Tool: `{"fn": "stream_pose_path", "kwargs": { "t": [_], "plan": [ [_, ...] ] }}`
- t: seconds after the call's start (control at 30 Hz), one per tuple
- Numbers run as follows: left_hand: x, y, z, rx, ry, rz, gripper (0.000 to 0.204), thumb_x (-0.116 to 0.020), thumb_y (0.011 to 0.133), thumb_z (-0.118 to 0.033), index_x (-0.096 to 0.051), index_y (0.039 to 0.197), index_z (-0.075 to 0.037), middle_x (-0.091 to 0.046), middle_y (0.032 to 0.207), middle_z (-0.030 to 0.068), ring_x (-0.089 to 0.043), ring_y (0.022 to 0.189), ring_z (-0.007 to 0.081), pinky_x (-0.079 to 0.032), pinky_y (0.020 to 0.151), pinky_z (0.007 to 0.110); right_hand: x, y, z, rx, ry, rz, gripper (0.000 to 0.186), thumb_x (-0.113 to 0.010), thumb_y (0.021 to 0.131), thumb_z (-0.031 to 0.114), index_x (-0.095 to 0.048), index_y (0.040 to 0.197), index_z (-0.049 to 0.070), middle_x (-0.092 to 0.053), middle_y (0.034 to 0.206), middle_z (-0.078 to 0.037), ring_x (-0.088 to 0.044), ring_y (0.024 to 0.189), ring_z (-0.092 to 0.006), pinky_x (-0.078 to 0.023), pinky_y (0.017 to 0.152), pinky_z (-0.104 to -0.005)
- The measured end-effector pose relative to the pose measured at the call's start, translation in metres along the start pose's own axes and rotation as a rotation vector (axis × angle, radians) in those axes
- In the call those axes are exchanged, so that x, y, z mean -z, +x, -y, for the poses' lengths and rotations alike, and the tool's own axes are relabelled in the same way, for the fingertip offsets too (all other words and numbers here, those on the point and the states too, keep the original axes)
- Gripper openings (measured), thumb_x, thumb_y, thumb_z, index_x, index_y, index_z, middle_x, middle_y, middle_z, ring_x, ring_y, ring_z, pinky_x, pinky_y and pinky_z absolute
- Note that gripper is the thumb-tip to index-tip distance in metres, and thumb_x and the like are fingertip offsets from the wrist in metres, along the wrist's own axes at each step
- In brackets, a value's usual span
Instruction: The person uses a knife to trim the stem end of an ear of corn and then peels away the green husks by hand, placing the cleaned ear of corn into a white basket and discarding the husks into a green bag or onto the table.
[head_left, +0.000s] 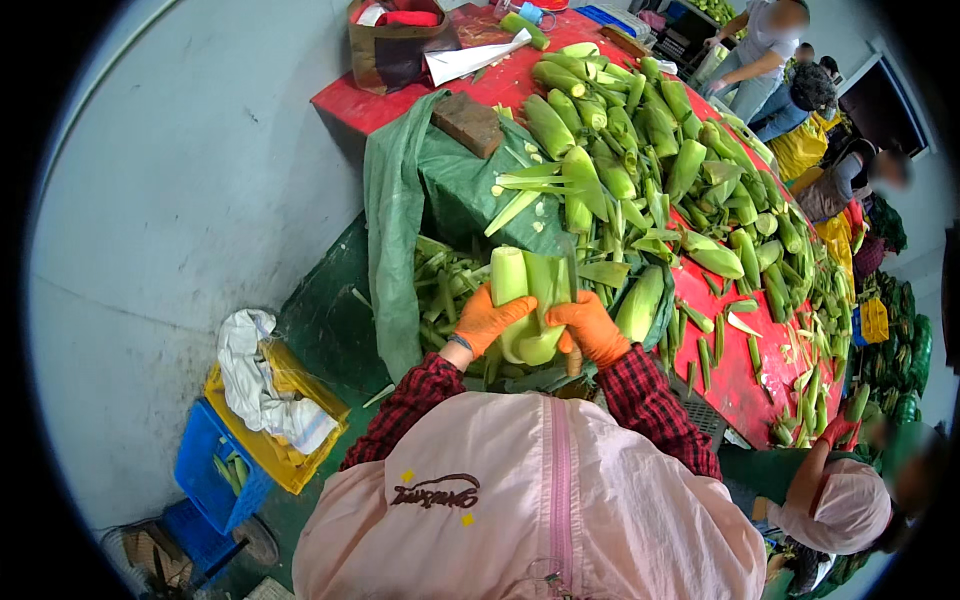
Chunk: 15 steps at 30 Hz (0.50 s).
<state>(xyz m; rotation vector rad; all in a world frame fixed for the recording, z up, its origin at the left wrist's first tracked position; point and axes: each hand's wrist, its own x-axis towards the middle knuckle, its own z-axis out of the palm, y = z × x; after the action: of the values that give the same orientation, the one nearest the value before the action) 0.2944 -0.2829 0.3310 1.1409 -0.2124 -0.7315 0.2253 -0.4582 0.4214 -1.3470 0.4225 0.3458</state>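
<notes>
My left hand, in an orange glove, is wrapped round a pale green ear of corn held upright. A broad husk leaf is peeled away from its right side. My right hand, also gloved in orange, pinches the edge of that leaf. It also grips a knife, whose wooden handle shows below the fingers and whose narrow blade rises above them. Under both hands lies a heap of husk trimmings, beside a green cloth draped over the table edge. Another ear rests right of my right hand.
A large pile of unhusked corn covers the red table. A brick sits on the cloth. Blue and yellow crates stand on the floor at left. A co-worker in a pale cap is close at right; others work farther back.
</notes>
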Motion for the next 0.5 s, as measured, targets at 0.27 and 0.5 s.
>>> {"fn": "stream_pose_path", "kwargs": {
  "t": [0.27,0.5],
  "plan": [
    [0.028,-0.017,0.012,-0.285,0.148,-0.066,0.061,-0.074,0.08,-0.018,-0.048,0.134,-0.005,-0.059,0.12,0.0063,-0.057,0.108,0.0173,-0.046,0.095,0.034,0.047,0.039,-0.011,-0.04,-0.338,-0.319,0.031,-0.068,0.083,0.016,-0.065,0.105,-0.005,-0.064,0.071,-0.008,-0.055,0.043,-0.016,-0.044,0.042,-0.029],
    [-0.017,-0.012,-0.026,-0.179,0.413,0.207,0.079,-0.075,0.078,-0.021,-0.037,0.146,-0.007,-0.059,0.127,0.0081,-0.057,0.115,0.0182,-0.044,0.099,0.032,-0.013,-0.005,0.008,0.457,-0.336,-0.081,0.07,-0.079,0.079,0.024,-0.05,0.14,0.008,-0.067,0.098,-0.004,-0.054,0.055,-0.0066,-0.048,0.05,-0.0248]
  ]
}}
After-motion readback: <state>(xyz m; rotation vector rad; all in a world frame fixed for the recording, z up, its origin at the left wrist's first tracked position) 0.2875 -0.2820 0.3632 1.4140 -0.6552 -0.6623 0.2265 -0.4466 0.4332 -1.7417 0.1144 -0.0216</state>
